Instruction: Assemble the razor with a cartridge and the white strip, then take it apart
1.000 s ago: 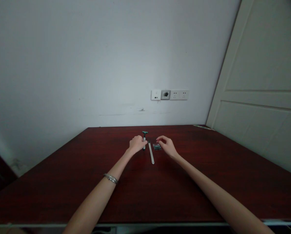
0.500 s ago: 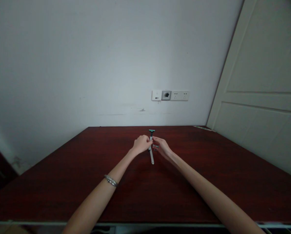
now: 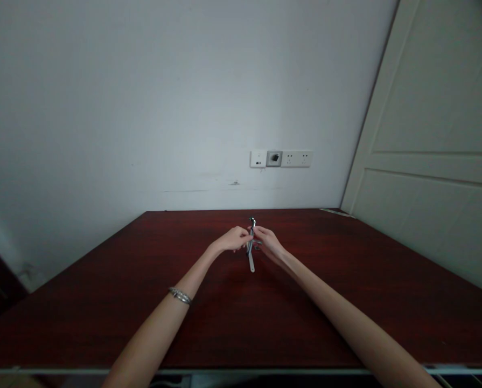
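Left grip (image 3: 238, 238): thumb and fingers pinching the handle of a razor (image 3: 250, 246). Right grip (image 3: 266, 239): fingertips close against the right side of the handle, toward its far end; cannot tell whether they pinch it or only touch.

Razor position: between the two grips, right of the left fingertips and left of the right ones. Head at the far end, clear of both grips; handle runs toward the near side, slightly left, and its near end shows below the left fingers.

White stick (image 3: 252, 263): on the bench (image 3: 224, 318), its near end in view just beyond the razor's near end; the far part is mostly covered. Contact between the two cannot be told. Small clear case (image 3: 257, 247): just right of the razor, partly hidden by the right grip.

Farther out: bracelet (image 3: 180, 296) on the left forearm; pale wall (image 3: 192, 108) at the bench's far edge, carrying sockets (image 3: 296, 159) right of centre; pale door (image 3: 430, 129) at right.
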Demonstrator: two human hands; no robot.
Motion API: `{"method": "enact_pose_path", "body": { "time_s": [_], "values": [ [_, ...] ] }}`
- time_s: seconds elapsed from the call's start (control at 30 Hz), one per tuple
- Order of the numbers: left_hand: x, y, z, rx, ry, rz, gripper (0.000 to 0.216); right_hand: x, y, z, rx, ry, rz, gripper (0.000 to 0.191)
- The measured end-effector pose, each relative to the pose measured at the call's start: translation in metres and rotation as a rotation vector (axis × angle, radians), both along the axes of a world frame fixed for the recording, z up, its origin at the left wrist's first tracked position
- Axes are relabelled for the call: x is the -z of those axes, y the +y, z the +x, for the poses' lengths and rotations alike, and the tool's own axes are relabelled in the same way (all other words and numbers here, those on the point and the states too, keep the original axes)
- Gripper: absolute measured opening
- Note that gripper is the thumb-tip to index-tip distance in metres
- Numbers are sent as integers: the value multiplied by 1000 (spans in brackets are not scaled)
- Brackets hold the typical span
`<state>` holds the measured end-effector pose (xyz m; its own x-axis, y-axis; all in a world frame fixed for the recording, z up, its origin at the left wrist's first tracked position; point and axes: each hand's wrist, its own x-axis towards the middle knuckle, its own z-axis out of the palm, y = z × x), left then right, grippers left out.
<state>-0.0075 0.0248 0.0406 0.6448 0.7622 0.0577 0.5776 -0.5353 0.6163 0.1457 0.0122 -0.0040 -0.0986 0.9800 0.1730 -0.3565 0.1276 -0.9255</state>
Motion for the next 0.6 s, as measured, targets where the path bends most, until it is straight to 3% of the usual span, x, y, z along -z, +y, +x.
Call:
{"method": "enact_pose_path", "body": {
  "time_s": [0.1,0.2,0.4,0.6],
  "values": [
    [-2,4,-11,85,41,-212,35,-2,-2,-1,39,-18,38,31],
    [0,12,-25,83,51,-321,34,-5,-5,-3,54,-7,41,31],
    [7,26,-42,-164,-153,-419,46,-8,-11,-5,-95,95,22,30],
    [7,28,-34,-287,-497,-609,51,-11,-16,-10,-93,161,-16,31]
  ]
}}
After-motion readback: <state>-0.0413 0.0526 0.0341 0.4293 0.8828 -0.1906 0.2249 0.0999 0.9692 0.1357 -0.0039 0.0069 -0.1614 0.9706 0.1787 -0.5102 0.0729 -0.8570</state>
